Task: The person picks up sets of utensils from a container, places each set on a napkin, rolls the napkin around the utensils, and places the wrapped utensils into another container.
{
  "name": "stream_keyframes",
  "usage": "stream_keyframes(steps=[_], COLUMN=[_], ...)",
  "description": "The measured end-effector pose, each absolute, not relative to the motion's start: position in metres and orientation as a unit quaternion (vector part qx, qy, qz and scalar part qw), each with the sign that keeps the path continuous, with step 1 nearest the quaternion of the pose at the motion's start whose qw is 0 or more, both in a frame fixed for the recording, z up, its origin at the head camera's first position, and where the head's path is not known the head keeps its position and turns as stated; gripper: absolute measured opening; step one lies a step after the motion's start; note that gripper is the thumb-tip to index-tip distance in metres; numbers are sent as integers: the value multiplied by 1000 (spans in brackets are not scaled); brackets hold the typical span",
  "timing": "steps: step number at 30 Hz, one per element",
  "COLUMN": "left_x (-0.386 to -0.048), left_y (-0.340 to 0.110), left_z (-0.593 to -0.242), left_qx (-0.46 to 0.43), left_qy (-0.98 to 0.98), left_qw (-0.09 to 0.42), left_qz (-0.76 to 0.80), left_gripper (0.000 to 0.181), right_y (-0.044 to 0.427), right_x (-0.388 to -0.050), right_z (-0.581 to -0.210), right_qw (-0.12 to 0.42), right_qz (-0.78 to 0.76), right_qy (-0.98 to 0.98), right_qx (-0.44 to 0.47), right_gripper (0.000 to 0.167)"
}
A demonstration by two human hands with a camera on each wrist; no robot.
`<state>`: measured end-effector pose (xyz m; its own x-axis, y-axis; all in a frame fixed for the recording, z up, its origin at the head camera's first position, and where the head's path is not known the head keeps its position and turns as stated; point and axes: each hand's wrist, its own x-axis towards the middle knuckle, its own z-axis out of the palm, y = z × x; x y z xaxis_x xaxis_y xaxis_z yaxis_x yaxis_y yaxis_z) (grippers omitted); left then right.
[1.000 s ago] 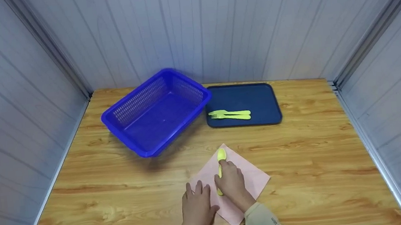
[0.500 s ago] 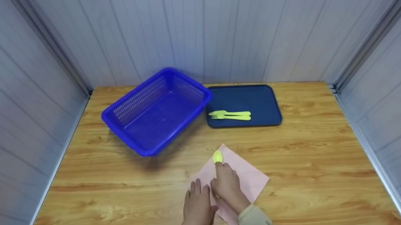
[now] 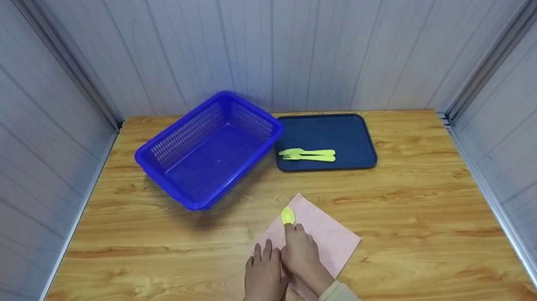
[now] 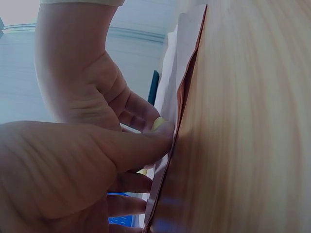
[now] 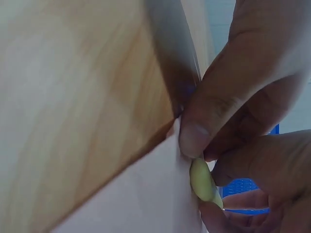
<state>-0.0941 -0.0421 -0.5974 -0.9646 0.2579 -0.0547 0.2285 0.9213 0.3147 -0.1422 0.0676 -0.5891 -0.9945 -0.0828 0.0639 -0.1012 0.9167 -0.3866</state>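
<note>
A yellow spoon [image 3: 288,216] lies along the left side of a square pink napkin [image 3: 330,238], bowl pointing away. My right hand [image 3: 302,254] grips its handle from above, hiding most of it; the rounded handle end [image 5: 201,179] shows in the right wrist view. Close beside it, my left hand [image 3: 264,275] rests on the napkin's left edge with fingers extended. In the left wrist view, the left thumb [image 4: 153,145] presses at the napkin's layered edge, near the handle end.
Behind the hands on the left stands a blue perforated basket [image 3: 194,203]. Beside it lies a dark blue tray [image 3: 342,138] bearing a yellow fork [image 3: 316,158] and a yellow knife [image 3: 316,152]. Panel walls [image 3: 317,40] enclose the wooden table [image 3: 160,261] at the back and sides.
My right hand has shifted left and slightly toward me with the spoon, coming up against my left hand. The left hand has stayed almost in place; basket and tray have not moved.
</note>
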Motion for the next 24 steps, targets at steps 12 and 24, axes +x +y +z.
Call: stream_keyframes(steps=[12,24], left_x=[-97,-100], left_y=[-44,-42], left_z=[-596,-592], left_qx=[123,141], left_qy=[978,977], left_qw=[72,56], left_qz=[155,152], left_gripper=[71,79], right_y=[86,164], right_x=[-154,-301], right_z=[-570,-550], right_qw=[-4,18], right_qz=[193,192], right_qy=[-981,-980], right_qx=[5,48], right_gripper=[53,27])
